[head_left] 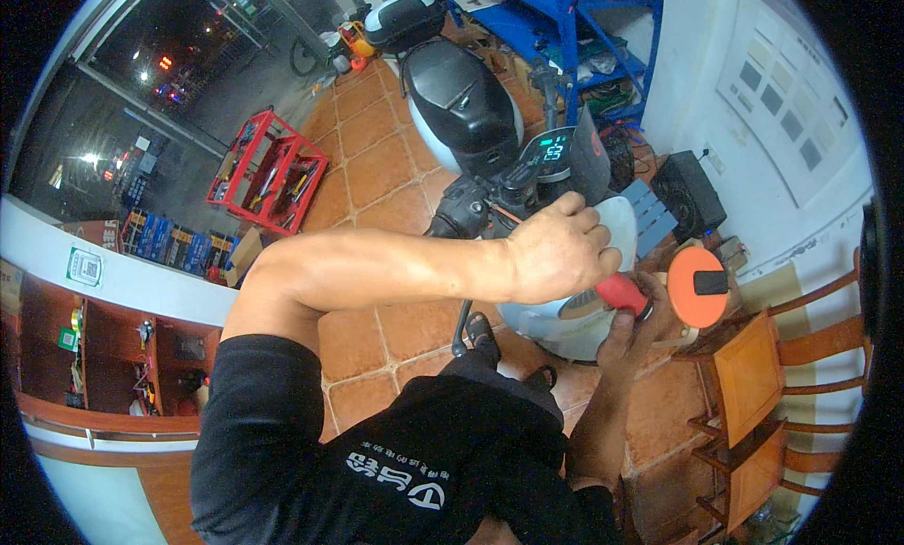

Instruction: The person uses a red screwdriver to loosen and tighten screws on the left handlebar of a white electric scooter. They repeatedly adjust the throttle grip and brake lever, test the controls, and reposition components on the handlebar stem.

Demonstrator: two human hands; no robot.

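Observation:
My left arm reaches across the front of a white-and-black electric scooter [461,103], and my left hand [560,248] is closed just below its lit display [553,152], its fingers hiding what they grip. Beneath it, my right hand [626,328] is wrapped round a red-and-black tool handle [617,291], whose far end is hidden behind my left hand. The black handlebar [457,211] is beside my left wrist. An orange disc [692,291] with a black rectangle on it is just right of my right hand.
A red tool cart [254,159] stands on the tiled floor to the left, near a wooden cubby counter [113,357]. Blue metal shelving [612,37] is behind the scooter. Wooden chairs [753,376] and a black box [687,192] are along the right wall.

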